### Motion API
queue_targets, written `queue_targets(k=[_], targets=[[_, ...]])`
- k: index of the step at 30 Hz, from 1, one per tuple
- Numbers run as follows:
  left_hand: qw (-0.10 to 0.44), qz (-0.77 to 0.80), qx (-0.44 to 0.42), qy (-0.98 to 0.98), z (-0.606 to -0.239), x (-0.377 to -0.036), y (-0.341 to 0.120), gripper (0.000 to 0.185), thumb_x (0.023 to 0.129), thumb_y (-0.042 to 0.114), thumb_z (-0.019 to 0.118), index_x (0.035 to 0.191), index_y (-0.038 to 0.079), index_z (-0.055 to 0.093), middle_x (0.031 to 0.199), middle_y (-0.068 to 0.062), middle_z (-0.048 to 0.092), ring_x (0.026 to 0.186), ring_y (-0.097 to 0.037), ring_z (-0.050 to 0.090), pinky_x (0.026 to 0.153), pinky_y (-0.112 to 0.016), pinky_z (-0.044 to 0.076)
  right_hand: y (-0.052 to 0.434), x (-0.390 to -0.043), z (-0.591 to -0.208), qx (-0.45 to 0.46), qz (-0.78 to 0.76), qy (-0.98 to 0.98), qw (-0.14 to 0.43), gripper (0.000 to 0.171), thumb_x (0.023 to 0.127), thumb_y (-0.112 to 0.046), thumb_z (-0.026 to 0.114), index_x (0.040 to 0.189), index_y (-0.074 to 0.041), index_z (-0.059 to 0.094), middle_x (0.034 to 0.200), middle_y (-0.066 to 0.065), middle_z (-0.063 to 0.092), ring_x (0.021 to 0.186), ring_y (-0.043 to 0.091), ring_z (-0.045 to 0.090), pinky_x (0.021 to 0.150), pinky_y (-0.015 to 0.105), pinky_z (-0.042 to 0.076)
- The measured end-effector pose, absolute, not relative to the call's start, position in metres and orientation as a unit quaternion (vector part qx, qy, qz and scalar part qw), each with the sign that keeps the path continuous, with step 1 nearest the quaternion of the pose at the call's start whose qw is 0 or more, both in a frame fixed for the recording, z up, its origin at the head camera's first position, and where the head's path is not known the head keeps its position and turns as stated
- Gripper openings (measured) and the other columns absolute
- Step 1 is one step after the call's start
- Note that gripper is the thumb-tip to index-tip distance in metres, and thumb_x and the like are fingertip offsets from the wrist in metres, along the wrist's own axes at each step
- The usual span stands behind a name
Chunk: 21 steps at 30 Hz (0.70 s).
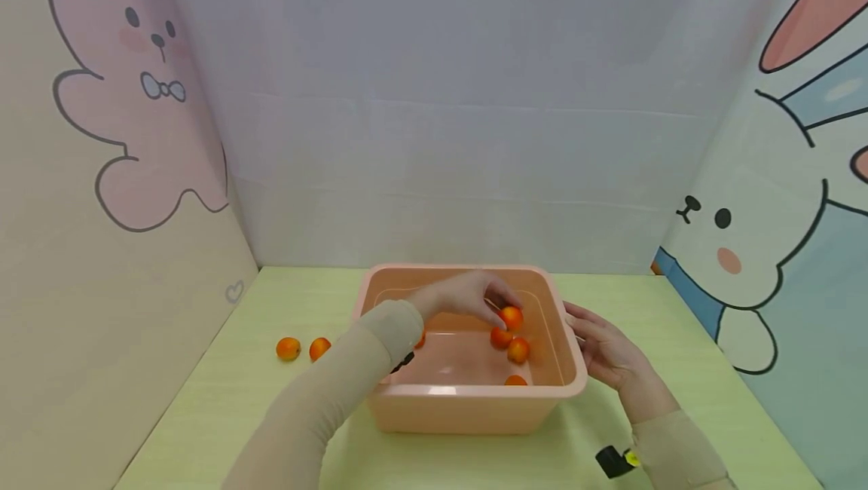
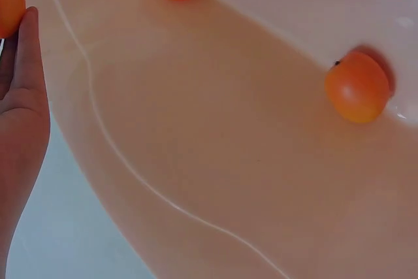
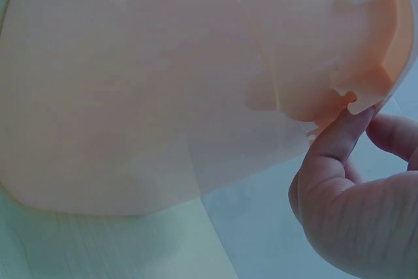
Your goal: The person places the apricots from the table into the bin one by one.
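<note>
Near the front edge of the bench, right hand set against the right wall of the pink tub, fingers mostly straight, a fingertip under the rim lip, nothing gripped. Best kept there, pressing lightly so the tub stays put and does not tip toward the reaching arm.

Further in, left hand down inside the tub toward its right side, fingers curled round a small orange fruit, fingertip on its skin in the left wrist view. Judged: a gentle hold, set or lift straight, clear of the wall, no squeezing of the soft round fruit.

Close under that hand, more fruits on the tub floor: two just beside the held one, one at the near wall, another partly hidden behind the left sleeve. Round and free to roll, so easy to knock.

Left of the tub, two loose fruits on the bench toward its left edge. The reaching forearm crosses over the tub's near-left corner; the rim could catch the sleeve.

Beyond the far edge, cartoon rabbit panels and a pale backdrop.
</note>
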<state>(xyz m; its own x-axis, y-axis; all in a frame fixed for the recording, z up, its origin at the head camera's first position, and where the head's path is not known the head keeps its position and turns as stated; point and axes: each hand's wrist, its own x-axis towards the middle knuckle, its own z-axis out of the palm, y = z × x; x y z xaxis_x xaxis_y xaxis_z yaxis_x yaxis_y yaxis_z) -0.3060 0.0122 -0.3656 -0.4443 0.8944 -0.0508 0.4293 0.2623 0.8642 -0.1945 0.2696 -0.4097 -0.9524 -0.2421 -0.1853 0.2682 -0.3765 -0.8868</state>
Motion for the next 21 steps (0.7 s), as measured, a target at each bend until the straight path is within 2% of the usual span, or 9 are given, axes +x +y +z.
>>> queue_targets(k=[4,11,21], targets=[[0.304,0.412,0.456,0.728,-0.373,-0.306,0.014,0.040,0.084,-0.004,0.075,0.123,-0.007,0.065,0.112,-0.009,0.070,0.097,-0.011,0.066,0.087,-0.025,0.054,0.268,-0.195,-0.409,0.022,-0.829,0.538,0.154,0.028,0.106,-0.014,0.046,0.111,-0.028,0.070,0.114,-0.002,0.064,0.098,0.014,0.061,0.090,0.032,0.054],[0.326,0.393,0.463,0.725,-0.378,-0.304,0.016,0.039,0.082,-0.003,0.078,0.120,-0.002,0.068,0.109,-0.005,0.071,0.094,-0.011,0.066,0.086,-0.025,0.054,0.269,-0.194,-0.409,0.005,-0.830,0.535,0.158,0.029,0.106,-0.013,0.045,0.112,-0.027,0.069,0.114,-0.002,0.065,0.097,0.013,0.062,0.090,0.032,0.054],[0.321,0.367,0.467,0.738,-0.378,-0.304,0.015,0.039,0.082,-0.001,0.079,0.120,0.000,0.069,0.109,-0.003,0.071,0.093,-0.009,0.065,0.086,-0.023,0.054,0.267,-0.193,-0.407,0.029,-0.832,0.532,0.155,0.027,0.106,-0.014,0.047,0.111,-0.027,0.070,0.114,-0.001,0.066,0.098,0.014,0.063,0.090,0.034,0.055]])
